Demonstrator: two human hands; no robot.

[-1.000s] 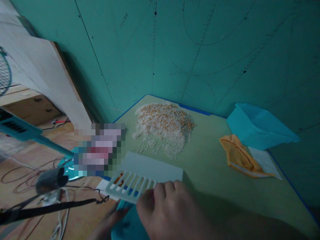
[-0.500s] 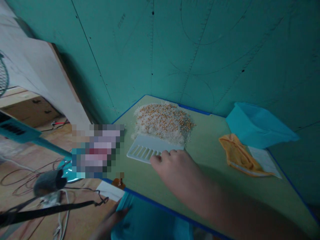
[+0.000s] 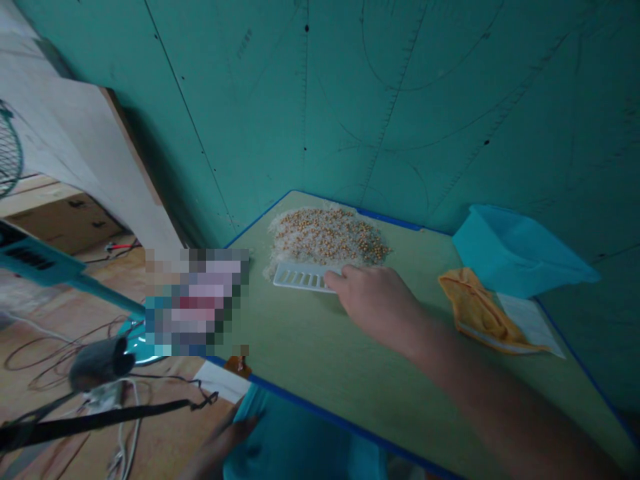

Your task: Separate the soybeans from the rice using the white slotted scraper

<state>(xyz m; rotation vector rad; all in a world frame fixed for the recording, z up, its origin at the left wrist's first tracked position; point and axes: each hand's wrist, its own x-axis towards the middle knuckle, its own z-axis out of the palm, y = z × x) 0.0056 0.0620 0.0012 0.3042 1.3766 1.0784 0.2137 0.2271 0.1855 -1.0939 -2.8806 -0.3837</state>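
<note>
My right hand is closed on a white slotted plastic scraper, whose far edge sits against the near side of a pile of white grains mixed with tan beans. Pile and scraper are on a pale green tabletop with blue edging. Below the table's front edge, my left hand grips the left side of a blue bin; part of that hand is dark and out of frame.
To the right lie an orange cloth, a white sheet and a blue open container by the green wall. A blurred-out item sits at the table's left. Cables and a teal fan stand occupy the floor.
My right hand has pushed the scraper away from me and slightly right, into the pile's near edge. The scraper now looks more tilted up. My left hand stays at the bin.
</note>
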